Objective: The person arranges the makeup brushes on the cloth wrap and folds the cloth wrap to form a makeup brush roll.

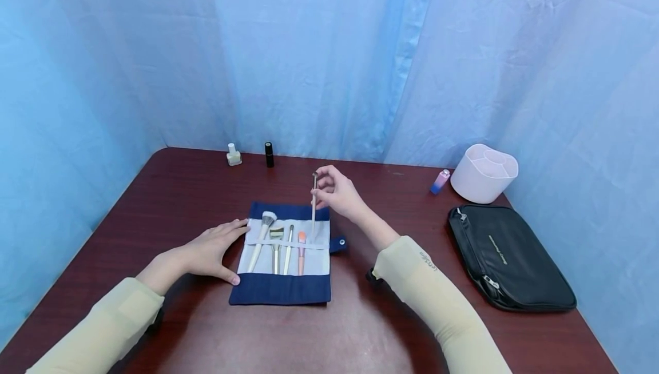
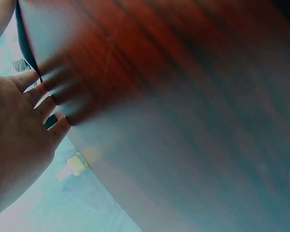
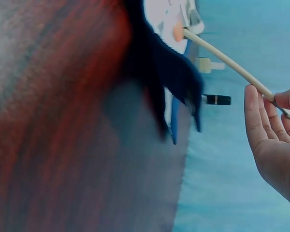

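Note:
An unrolled navy and light-grey brush roll (image 1: 280, 290) lies on the table, several makeup brushes tucked under its elastic strap: a large white-handled one (image 1: 261, 239), a flat wide one (image 1: 276, 248), a slim one (image 1: 289, 251) and an orange-pink one (image 1: 301, 254). Above the roll's right part, my right hand (image 1: 337, 192) pinches a thin makeup brush (image 3: 227, 62) near its bristle end, handle pointing down toward the strap. Whether the handle tip touches the strap I cannot tell. My left hand (image 1: 213, 251) rests at the roll's left edge with fingers spread, thumb on its lower corner.
Nail polish (image 1: 234, 155) and a black lipstick tube (image 1: 269, 155) stand at the table's back. To the right are a pink-and-blue small tube (image 1: 440, 182), a white divided holder (image 1: 476, 182) and a black zip case (image 1: 515, 259). A snap tab (image 1: 338, 243) sticks out from the roll's right side.

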A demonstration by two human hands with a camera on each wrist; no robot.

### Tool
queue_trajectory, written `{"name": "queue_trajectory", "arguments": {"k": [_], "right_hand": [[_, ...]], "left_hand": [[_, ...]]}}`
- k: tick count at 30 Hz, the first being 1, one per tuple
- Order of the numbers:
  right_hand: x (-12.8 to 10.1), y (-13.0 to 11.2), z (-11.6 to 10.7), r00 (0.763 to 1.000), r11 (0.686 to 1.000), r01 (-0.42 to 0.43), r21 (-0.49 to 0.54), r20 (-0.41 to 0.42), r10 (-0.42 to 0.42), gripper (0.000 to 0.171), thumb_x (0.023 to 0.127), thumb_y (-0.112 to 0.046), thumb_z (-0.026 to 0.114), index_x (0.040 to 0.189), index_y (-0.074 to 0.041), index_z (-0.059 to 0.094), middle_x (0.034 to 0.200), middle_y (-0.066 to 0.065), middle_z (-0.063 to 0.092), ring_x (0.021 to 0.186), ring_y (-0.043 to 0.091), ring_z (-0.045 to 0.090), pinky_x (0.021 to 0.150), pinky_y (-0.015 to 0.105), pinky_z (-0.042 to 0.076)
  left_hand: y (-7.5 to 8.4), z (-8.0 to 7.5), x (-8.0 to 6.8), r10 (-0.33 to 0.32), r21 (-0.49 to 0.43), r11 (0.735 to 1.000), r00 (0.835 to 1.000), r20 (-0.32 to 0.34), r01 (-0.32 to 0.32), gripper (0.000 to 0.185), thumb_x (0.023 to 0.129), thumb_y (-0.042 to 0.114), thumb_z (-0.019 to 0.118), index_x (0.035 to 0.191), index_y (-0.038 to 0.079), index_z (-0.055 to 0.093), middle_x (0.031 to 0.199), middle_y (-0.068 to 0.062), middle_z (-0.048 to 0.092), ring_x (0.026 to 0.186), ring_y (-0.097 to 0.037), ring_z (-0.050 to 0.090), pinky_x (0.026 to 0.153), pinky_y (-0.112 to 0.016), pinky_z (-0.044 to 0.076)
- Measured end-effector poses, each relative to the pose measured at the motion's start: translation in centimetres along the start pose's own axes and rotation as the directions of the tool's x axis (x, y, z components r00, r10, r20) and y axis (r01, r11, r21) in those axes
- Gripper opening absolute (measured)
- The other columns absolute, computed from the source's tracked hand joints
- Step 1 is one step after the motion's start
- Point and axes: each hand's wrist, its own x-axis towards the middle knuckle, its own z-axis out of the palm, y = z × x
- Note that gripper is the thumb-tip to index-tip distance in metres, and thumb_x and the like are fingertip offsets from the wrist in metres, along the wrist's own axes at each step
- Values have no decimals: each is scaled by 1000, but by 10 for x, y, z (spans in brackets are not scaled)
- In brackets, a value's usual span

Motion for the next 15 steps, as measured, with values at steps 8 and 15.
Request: {"name": "queue_trajectory", "arguments": {"k": [8,15], "right_hand": [[0,17,5,998,998,-59,38,-12,59,35,91,-5,61,121,-7,45,93,16,62,74,24,69,66,41,58],[0,26,2,994,987,-108,118,-5,110,39,89,-4,62,125,-7,45,92,19,62,72,28,69,67,43,57]], "left_hand": [[0,0,0,5,6,1000,1000,-1,-5,114,60,68,74,146,5,32,155,-14,24,140,-37,22,108,-61,23],[2,-2,0,16,1,1000,1000,4,-16,114,61,67,74,146,4,31,155,-15,23,140,-38,22,108,-61,23]]}}
